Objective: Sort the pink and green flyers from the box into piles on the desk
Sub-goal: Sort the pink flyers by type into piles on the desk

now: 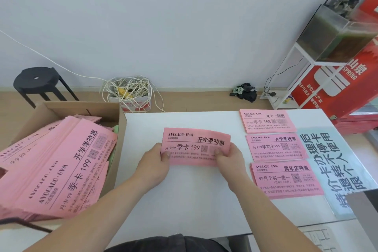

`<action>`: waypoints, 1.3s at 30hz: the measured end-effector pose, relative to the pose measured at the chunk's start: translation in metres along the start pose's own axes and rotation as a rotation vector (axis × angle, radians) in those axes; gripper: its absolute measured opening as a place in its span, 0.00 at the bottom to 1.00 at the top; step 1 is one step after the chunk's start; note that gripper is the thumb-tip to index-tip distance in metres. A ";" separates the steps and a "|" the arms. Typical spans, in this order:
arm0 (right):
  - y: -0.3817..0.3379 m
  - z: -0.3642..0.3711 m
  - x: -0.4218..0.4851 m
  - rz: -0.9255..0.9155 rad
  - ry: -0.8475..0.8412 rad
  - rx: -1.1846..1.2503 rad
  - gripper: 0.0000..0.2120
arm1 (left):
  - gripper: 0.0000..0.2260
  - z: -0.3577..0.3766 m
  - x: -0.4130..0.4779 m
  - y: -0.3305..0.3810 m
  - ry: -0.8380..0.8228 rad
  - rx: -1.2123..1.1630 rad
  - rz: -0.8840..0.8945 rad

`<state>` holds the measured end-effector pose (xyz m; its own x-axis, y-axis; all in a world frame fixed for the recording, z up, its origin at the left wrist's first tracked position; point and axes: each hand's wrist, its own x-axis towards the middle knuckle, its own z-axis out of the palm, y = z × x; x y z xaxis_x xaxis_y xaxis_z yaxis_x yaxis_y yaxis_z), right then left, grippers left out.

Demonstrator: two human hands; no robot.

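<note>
A pink flyer [196,146] was held over the middle of the white tabletop [184,200], a little toward its far edge. It was pinched at both lower corners. The left hand [155,161] was closed on the left corner with the thumb on top, and the right hand [231,161] was closed on the right corner in the same way. Whether the paper touched the tabletop could not be told. Toward the right edge three pink piles were laid in a row, each just beside the next: the far pile [267,120], the middle pile [276,146] and the near pile [286,179]. A laminated sheet [331,161] with large characters was placed at their right. Just beside the left edge the cardboard box [120,129] was seen, filled with tilted pink flyers [61,165]; a green flyer [115,129] was partly visible behind them.
</note>
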<state>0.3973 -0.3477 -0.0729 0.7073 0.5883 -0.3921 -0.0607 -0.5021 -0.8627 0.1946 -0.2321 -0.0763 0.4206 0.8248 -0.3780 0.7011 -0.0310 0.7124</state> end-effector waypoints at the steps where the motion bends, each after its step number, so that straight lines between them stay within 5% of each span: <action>1: -0.001 0.000 0.000 0.011 -0.011 -0.032 0.08 | 0.06 0.000 -0.001 0.001 -0.026 -0.052 0.000; 4: 0.005 0.001 -0.002 0.116 -0.084 -0.129 0.08 | 0.08 0.001 -0.002 -0.004 -0.044 -0.093 0.010; 9: 0.009 0.002 -0.002 0.157 -0.124 -0.201 0.14 | 0.29 0.004 -0.004 -0.014 -0.127 0.074 0.109; 15: 0.017 -0.004 -0.013 0.074 -0.177 -0.179 0.48 | 0.27 0.008 0.002 -0.026 -0.097 0.085 0.137; 20: 0.020 0.001 -0.015 -0.071 -0.161 -0.461 0.47 | 0.25 0.015 0.001 -0.024 -0.040 0.028 0.143; 24: 0.017 0.004 -0.017 -0.104 -0.086 -0.771 0.62 | 0.29 0.017 -0.006 -0.021 -0.026 0.032 0.139; 29: 0.015 0.007 -0.027 -0.176 -0.098 -0.997 0.47 | 0.27 0.021 -0.009 -0.022 0.038 0.083 0.137; 32: 0.012 0.006 -0.029 -0.201 -0.164 -1.073 0.43 | 0.21 0.027 -0.018 -0.015 0.006 -0.039 0.296; 37: -0.020 -0.031 -0.025 0.000 -0.417 -0.483 0.17 | 0.12 0.050 -0.049 -0.006 -0.084 0.101 0.665; 39: -0.028 -0.044 -0.026 0.090 -0.530 -0.337 0.19 | 0.13 0.059 -0.052 -0.006 -0.058 0.124 0.713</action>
<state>0.4120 -0.3772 -0.0246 0.2593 0.7248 -0.6383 0.1827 -0.6858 -0.7045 0.2023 -0.3085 -0.0957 0.8272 0.5489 0.1206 0.3037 -0.6171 0.7259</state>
